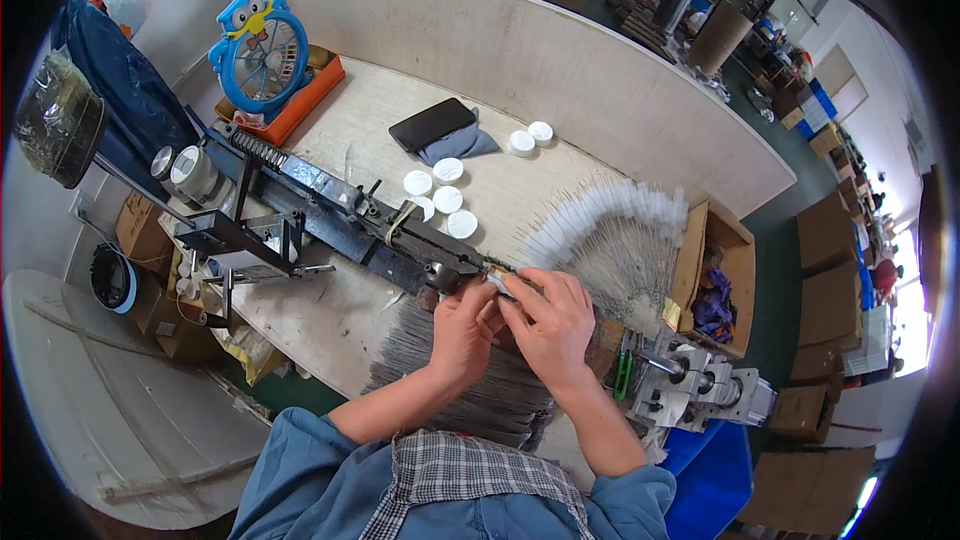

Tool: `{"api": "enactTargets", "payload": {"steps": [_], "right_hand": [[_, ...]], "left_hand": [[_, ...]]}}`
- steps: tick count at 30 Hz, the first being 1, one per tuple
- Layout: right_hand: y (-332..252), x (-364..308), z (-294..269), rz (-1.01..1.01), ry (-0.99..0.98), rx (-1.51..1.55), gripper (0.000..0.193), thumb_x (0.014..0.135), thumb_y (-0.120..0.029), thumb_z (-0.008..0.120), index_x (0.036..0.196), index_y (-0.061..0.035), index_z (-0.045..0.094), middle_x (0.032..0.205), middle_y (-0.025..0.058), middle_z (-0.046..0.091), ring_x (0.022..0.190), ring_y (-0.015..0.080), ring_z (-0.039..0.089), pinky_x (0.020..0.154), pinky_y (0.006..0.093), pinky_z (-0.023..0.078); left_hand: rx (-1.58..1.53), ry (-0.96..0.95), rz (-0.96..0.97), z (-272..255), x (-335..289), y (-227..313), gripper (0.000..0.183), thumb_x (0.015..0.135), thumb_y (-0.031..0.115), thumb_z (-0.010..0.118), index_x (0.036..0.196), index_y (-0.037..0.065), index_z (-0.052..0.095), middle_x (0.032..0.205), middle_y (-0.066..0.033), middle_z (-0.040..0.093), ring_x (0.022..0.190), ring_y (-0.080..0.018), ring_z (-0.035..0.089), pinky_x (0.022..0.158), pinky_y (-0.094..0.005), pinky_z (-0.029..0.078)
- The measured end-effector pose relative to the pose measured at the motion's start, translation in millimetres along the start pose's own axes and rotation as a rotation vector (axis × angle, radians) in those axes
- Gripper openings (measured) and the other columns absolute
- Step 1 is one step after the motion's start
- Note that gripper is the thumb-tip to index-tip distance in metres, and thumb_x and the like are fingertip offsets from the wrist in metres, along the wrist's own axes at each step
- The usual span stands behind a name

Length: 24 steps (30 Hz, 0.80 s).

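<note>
My left hand (462, 332) and my right hand (552, 322) meet at the near end of a long dark metal bench fixture (425, 240). Fingers of both are closed in a pinch around a small white piece (498, 283), whose kind is too small to tell. Under my wrists lies a thick bundle of thin grey wires (415, 365), partly covered by my forearms. Beyond my right hand, more thin wires with white tufted ends (610, 220) spread out in a fan.
White round tins (448, 200) and a black phone (432, 125) on a grey cloth (460, 146) lie farther back. A blue fan (262, 60) stands in an orange tray (310, 100). At right are a cardboard box (742, 270) and a metal motor unit (715, 390). A low partition (560, 50) borders the table.
</note>
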State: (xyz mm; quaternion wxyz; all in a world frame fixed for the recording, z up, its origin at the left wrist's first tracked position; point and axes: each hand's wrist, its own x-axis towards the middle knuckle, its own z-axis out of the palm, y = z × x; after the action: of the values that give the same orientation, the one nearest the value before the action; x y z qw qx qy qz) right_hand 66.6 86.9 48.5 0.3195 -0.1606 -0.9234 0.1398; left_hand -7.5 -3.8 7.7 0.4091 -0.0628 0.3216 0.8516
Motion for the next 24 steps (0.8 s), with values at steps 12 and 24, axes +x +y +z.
{"api": "enactTargets", "payload": {"steps": [12,24], "right_hand": [[5.5,-1.9,-2.8,-0.011,0.073,-0.012,0.028,0.067,-0.016,0.078,0.093,-0.0105,0.071,0.093,0.0017,0.065,0.085,0.0215,0.061,0.073,0.034,0.046],[8.1,-8.9,-30.5,-0.014,-0.099,-0.138,0.016,0.069,-0.016,0.074,0.083,-0.0089,0.07,0.075,0.001,0.061,0.08,0.0214,0.057,0.073,0.0359,0.042]], "left_hand": [[0.007,-0.02,0.026,0.3,2.9,-2.3,0.005,0.088,0.004,0.057,0.092,0.002,0.058,0.092,-0.0042,0.062,0.084,-0.0149,0.064,0.075,-0.0287,0.054],[0.002,-0.076,-0.04,2.9,-7.3,10.6,0.062,0.097,0.054,0.036,0.109,-0.006,0.047,0.111,-0.0191,0.056,0.103,-0.0264,0.058,0.093,-0.0378,0.048]]}}
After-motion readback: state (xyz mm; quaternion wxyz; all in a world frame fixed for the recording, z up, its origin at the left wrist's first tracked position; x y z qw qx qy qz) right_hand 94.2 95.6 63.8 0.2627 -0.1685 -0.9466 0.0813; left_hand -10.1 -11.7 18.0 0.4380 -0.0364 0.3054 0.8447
